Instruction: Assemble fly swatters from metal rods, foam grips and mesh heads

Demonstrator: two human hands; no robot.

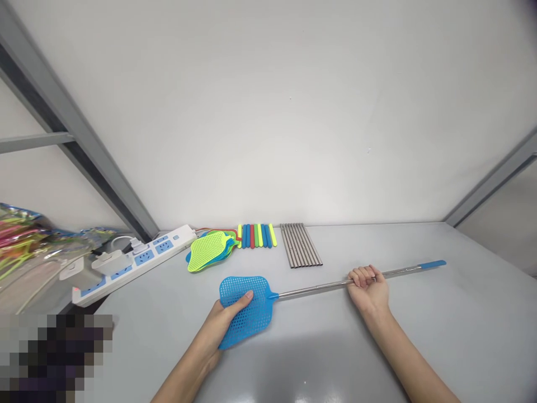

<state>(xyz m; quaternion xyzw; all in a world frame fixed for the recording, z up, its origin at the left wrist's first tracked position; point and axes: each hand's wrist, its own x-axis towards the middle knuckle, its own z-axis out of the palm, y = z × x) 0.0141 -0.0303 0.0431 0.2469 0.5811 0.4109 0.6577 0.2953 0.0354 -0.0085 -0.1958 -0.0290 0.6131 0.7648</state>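
Blue fly swatter (314,289) is stretched across the grey table (419,324), in front of the loose metal tubes (300,246). Our left hand (218,326) has the mesh head (255,312) pinched under the thumb, and our right hand (369,291) is curled round the metal rod. Twist or tug unevenly and we reckon the rod could pop out at the neck, or the thin plastic might bend.

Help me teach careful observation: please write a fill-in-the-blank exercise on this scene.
The left grip holds a perforated paddle coloured ____.
The metal shaft passes through the ____ grip.
The coloured sticks lie to the ____ of the loose tubes.
Exactly ____ of the sticks is red.

Missing words: blue; right; left; one.
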